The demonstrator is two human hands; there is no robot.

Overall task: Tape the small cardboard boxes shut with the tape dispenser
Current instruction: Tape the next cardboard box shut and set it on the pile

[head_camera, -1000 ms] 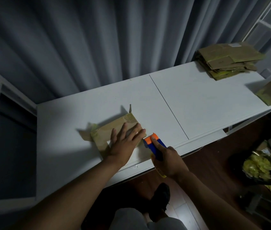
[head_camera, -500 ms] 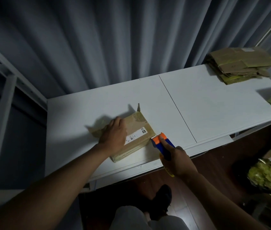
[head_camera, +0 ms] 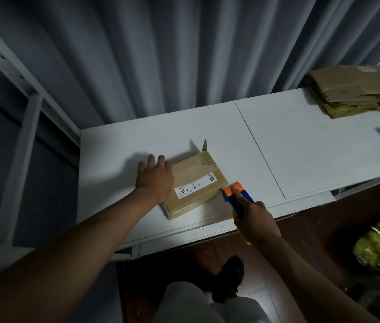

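Cardboard box [head_camera: 196, 185] lies flat on white bench [head_camera: 300, 155], near front edge, white barcode label up. Left hand [head_camera: 155, 178] rests on box's left end, fingers straight, loose grip on nothing. Right hand [head_camera: 254, 220] grip wrapped round blue-orange tape dispenser [head_camera: 234, 194], orange head touching box's right end. Flattened cardboard stack [head_camera: 352, 92] far right.

A dim room. Grey pleated curtains [head_camera: 161, 54] hang behind a white table [head_camera: 300, 148] made of two panels. A white metal frame [head_camera: 16, 94] stands at left. Dark wooden floor [head_camera: 305, 234] lies below.
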